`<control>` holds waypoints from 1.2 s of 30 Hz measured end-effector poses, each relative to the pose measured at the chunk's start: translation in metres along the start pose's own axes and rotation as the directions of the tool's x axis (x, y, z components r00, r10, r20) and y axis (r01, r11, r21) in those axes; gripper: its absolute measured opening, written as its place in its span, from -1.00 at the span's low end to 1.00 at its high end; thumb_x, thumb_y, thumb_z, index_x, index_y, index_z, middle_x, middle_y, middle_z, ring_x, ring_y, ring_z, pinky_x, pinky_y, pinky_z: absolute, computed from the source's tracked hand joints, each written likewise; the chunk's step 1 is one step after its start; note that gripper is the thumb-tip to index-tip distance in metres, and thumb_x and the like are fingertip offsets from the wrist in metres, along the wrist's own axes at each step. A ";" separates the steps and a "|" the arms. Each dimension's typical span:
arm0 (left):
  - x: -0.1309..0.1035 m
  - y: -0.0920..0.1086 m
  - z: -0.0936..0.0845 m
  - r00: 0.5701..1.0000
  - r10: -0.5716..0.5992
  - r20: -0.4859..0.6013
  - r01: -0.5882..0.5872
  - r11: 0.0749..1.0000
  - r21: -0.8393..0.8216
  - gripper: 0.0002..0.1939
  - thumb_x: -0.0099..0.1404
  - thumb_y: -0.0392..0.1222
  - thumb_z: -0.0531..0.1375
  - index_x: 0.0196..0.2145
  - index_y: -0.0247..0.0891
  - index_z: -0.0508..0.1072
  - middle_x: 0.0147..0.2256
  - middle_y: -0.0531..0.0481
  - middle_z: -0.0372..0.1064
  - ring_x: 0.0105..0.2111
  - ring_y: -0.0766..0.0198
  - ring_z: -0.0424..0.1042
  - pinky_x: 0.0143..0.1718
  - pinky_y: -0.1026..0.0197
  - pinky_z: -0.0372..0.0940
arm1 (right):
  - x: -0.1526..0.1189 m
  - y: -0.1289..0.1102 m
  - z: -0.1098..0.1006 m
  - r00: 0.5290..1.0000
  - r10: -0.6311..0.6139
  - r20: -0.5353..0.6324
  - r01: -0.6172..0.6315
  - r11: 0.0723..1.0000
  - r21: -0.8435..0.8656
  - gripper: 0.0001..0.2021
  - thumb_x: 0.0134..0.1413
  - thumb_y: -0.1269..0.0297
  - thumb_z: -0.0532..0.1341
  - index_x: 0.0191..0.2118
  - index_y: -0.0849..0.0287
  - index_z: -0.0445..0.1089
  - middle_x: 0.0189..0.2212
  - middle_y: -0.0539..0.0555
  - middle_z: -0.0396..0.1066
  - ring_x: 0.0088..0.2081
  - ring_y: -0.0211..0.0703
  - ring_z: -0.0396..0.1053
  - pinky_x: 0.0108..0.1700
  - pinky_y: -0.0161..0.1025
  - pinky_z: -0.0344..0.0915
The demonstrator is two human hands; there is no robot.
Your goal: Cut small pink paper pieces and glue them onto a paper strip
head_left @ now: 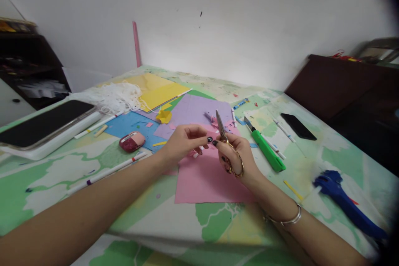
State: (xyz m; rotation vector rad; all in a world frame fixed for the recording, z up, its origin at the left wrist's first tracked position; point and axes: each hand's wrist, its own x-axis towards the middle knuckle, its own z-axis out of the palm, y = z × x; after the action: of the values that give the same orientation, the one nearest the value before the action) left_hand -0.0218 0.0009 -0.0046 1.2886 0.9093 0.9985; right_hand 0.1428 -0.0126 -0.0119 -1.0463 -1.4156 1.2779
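Gold-handled scissors (221, 124) point up and away from me in my right hand (238, 156), whose fingers are through and around the handle loops. My left hand (187, 143) is closed in a pinch just to the left, its thumb tip close to my right thumb. Something small, pale and pinkish shows under its fingers, too blurred to name. Both hands are above a pink paper sheet (212, 183). Behind them are a lilac sheet (195, 110) and pink paper scraps (230, 124).
To the right lie a green box cutter (268, 149) with its blade out, a black phone (298, 126) and a blue-handled tool (346, 199). Leftward are a maroon case (132, 141), white string (115, 95), blue paper (120, 126), yellow sheets (162, 87) and a large dark-screened device (50, 120).
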 end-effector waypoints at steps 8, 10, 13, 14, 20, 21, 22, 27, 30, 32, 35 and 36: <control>0.002 0.000 -0.001 0.998 0.015 -0.055 -0.017 1.000 -0.026 -0.84 0.08 -0.16 0.27 -0.39 -0.31 0.47 -0.57 0.05 0.35 -0.61 0.41 0.30 -0.65 0.38 0.20 | 0.000 -0.001 0.000 1.000 0.020 -0.001 -0.020 1.000 -0.002 -0.83 -0.04 0.20 0.21 -0.47 0.18 0.28 -0.81 -0.18 0.11 -0.82 -0.44 0.01 -0.80 -0.47 -0.05; 0.001 -0.001 0.000 0.991 0.081 -0.105 -0.075 0.996 0.054 -0.86 0.11 -0.18 0.24 -0.39 -0.31 0.48 -0.62 0.05 0.35 -0.64 0.38 0.31 -0.67 0.36 0.21 | 0.001 -0.003 0.000 1.000 0.015 -0.021 -0.015 1.000 0.011 -0.78 -0.04 0.19 0.22 -0.52 0.17 0.22 -0.82 -0.18 0.09 -0.83 -0.44 0.01 -0.81 -0.47 -0.06; 0.000 -0.004 0.001 0.947 0.290 -0.137 -0.234 0.916 0.326 -0.85 0.14 -0.20 0.21 -0.38 -0.32 0.53 -0.57 -0.01 0.45 -0.59 0.33 0.40 -0.58 0.32 0.28 | 0.001 -0.003 0.000 1.000 0.014 -0.022 -0.013 0.999 0.032 -0.74 -0.03 0.18 0.23 -0.56 0.17 0.18 -0.82 -0.19 0.06 -0.84 -0.44 -0.01 -0.82 -0.46 -0.08; -0.001 -0.006 0.001 0.914 0.385 -0.123 -0.301 0.851 0.431 -0.86 0.15 -0.22 0.20 -0.38 -0.31 0.54 -0.51 -0.03 0.50 -0.55 0.31 0.44 -0.52 0.32 0.31 | 0.001 -0.003 0.000 1.000 0.013 -0.014 -0.012 0.999 0.042 -0.74 -0.03 0.18 0.23 -0.56 0.17 0.19 -0.82 -0.19 0.06 -0.84 -0.44 -0.01 -0.82 -0.46 -0.07; -0.001 -0.014 0.000 0.656 0.751 0.077 -0.579 0.436 0.689 -0.85 0.14 -0.33 0.20 -0.34 -0.25 0.56 -0.38 -0.04 0.55 -0.40 0.26 0.52 -0.35 0.30 0.38 | 0.003 0.003 -0.002 1.000 0.013 0.015 -0.015 0.995 0.104 -0.72 0.01 0.19 0.21 -0.58 0.17 0.17 -0.81 -0.18 0.05 -0.83 -0.41 0.00 -0.82 -0.43 -0.07; -0.001 -0.014 0.000 0.646 0.758 0.085 -0.594 0.429 0.681 -0.85 0.14 -0.34 0.20 -0.33 -0.25 0.56 -0.36 -0.04 0.55 -0.39 0.25 0.53 -0.32 0.29 0.39 | 0.004 0.004 -0.002 1.000 0.013 0.010 -0.014 0.993 0.114 -0.72 0.01 0.20 0.21 -0.58 0.16 0.16 -0.81 -0.18 0.05 -0.83 -0.41 0.00 -0.82 -0.43 -0.06; -0.001 -0.014 0.000 0.654 0.752 0.076 -0.596 0.452 0.664 -0.84 0.13 -0.34 0.21 -0.32 -0.25 0.55 -0.34 -0.06 0.55 -0.37 0.24 0.53 -0.30 0.27 0.40 | 0.004 0.005 -0.003 1.000 0.010 0.002 -0.010 0.992 0.127 -0.73 0.01 0.20 0.20 -0.58 0.16 0.16 -0.81 -0.18 0.05 -0.83 -0.41 0.01 -0.82 -0.42 -0.06; -0.004 -0.006 0.004 0.868 0.488 -0.087 -0.421 0.819 0.389 -0.68 0.08 -0.27 0.25 -0.16 -0.34 0.48 -0.31 -0.12 0.53 -0.32 0.20 0.52 -0.27 0.23 0.43 | 0.004 0.004 -0.004 1.000 -0.014 -0.016 0.016 0.990 0.137 -0.80 0.00 0.22 0.20 -0.51 0.16 0.20 -0.80 -0.19 0.05 -0.82 -0.42 -0.02 -0.81 -0.44 -0.04; -0.005 -0.001 0.004 0.941 0.307 -0.145 -0.268 0.934 0.234 -0.62 0.05 -0.21 0.28 -0.14 -0.35 0.45 -0.35 -0.11 0.50 -0.32 0.19 0.51 -0.30 0.25 0.42 | 0.002 0.000 -0.002 1.000 -0.016 -0.015 0.017 0.996 0.090 -0.82 0.00 0.20 0.19 -0.48 0.16 0.22 -0.81 -0.19 0.06 -0.82 -0.42 0.00 -0.80 -0.45 -0.03; -0.004 0.000 0.004 0.953 0.253 -0.164 -0.222 0.957 0.184 -0.62 0.03 -0.20 0.31 -0.16 -0.34 0.46 -0.35 -0.10 0.49 -0.33 0.20 0.50 -0.33 0.27 0.41 | 0.000 -0.002 0.000 1.000 -0.009 -0.020 0.010 0.998 0.057 -0.82 -0.02 0.19 0.19 -0.47 0.16 0.23 -0.82 -0.20 0.06 -0.82 -0.42 -0.01 -0.80 -0.45 -0.04; -0.002 -0.001 0.002 0.965 0.199 -0.173 -0.177 0.975 0.131 -0.63 -0.01 -0.19 0.34 -0.20 -0.32 0.48 -0.36 -0.08 0.48 -0.35 0.22 0.49 -0.37 0.28 0.39 | 0.000 -0.004 0.001 0.999 -0.001 -0.032 0.002 1.000 0.019 -0.82 -0.06 0.18 0.22 -0.44 0.17 0.26 -0.83 -0.20 0.07 -0.83 -0.43 -0.02 -0.81 -0.47 -0.07; -0.002 -0.001 0.002 0.967 0.184 -0.175 -0.166 0.980 0.112 -0.63 -0.02 -0.20 0.34 -0.21 -0.32 0.48 -0.37 -0.07 0.48 -0.36 0.23 0.48 -0.38 0.29 0.39 | 0.000 -0.004 0.002 0.999 0.000 -0.033 0.001 1.000 0.014 -0.81 -0.07 0.17 0.23 -0.44 0.17 0.26 -0.84 -0.20 0.08 -0.83 -0.43 -0.02 -0.81 -0.47 -0.08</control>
State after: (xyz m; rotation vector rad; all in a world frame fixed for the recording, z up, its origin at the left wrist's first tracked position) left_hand -0.0205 -0.0013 -0.0055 1.3925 1.0077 1.2423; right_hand 0.1411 -0.0133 -0.0079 -1.0526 -1.3805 1.2631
